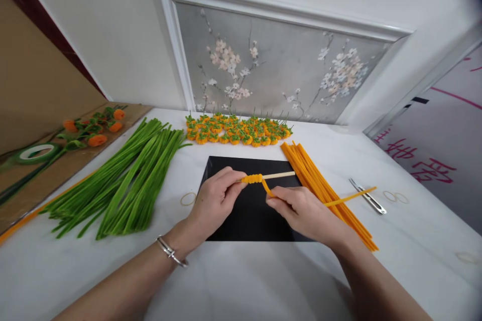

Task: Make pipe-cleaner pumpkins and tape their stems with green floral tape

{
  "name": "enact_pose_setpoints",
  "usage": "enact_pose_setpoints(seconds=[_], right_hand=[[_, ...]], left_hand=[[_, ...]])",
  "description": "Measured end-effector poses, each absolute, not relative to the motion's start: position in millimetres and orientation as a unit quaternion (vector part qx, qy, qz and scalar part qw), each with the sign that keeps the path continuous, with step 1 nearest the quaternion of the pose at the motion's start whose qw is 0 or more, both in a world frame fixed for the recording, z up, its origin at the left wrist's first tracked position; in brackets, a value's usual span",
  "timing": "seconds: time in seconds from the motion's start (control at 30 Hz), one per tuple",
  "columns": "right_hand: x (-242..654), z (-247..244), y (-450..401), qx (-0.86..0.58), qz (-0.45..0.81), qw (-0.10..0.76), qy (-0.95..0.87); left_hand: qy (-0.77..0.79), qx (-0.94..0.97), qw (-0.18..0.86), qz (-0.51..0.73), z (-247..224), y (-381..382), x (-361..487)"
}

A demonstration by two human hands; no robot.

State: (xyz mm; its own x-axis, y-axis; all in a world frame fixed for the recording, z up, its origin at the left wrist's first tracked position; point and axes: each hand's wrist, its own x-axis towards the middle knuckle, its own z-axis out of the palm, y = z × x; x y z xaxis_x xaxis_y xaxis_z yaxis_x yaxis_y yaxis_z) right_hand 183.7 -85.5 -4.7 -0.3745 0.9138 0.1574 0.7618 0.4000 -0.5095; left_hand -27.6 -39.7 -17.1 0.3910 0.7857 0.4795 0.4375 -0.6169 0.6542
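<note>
My left hand pinches the left end of a thin wooden stick, which points right. An orange pipe cleaner is coiled in several turns round the stick beside my left fingertips. From the coil its loose length slants down into my right hand, whose thumb and fingers are closed on it. The tail of that pipe cleaner sticks out to the right beyond my hand, across other orange pipe cleaners. Both hands are above a black mat. How much of the stick lies inside my left fingers is hidden.
Green pipe cleaners lie left, orange pipe cleaners right. Small orange pumpkin shapes with green tops line the wall. Tweezers and rubber bands lie right. Green tape and orange flowers are far left.
</note>
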Motion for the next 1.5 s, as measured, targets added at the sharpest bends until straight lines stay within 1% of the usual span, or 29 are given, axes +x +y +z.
enact_pose_setpoints(seconds=[0.13, 0.27, 0.4, 0.5, 0.73, 0.83, 1.0, 1.1, 1.4, 1.5], right_hand=[[182, -3, -90, -0.518, 0.135, 0.190, -0.823], [182, -3, -92, -0.515, 0.063, 0.184, -0.835], [183, 0, -93, -0.507, -0.002, 0.216, -0.835], [187, 3, -91, -0.506, -0.004, 0.254, -0.825], [196, 12, -88, -0.483, 0.053, 0.351, -0.801], [199, 13, -86, -0.477, 0.101, 0.372, -0.790], [207, 13, -82, -0.475, 0.253, 0.330, -0.776], [212, 10, -78, -0.480, 0.307, 0.310, -0.761], [211, 6, -77, -0.464, 0.362, 0.235, -0.774], [210, 7, -79, -0.447, 0.361, 0.228, -0.786]], left_hand=[[0.401, 0.808, 0.191, 0.388, -19, -39, -29], [0.414, 0.837, 0.136, 0.332, -18, -40, -29], [0.401, 0.864, 0.086, 0.291, -17, -40, -28], [0.372, 0.883, 0.087, 0.274, -16, -39, -29], [0.309, 0.898, 0.138, 0.282, -17, -36, -32], [0.287, 0.903, 0.157, 0.277, -17, -36, -33], [0.258, 0.909, 0.187, 0.268, -17, -38, -32], [0.246, 0.910, 0.202, 0.267, -15, -40, -30], [0.232, 0.909, 0.200, 0.284, -12, -43, -29], [0.236, 0.902, 0.192, 0.306, -16, -43, -30]])
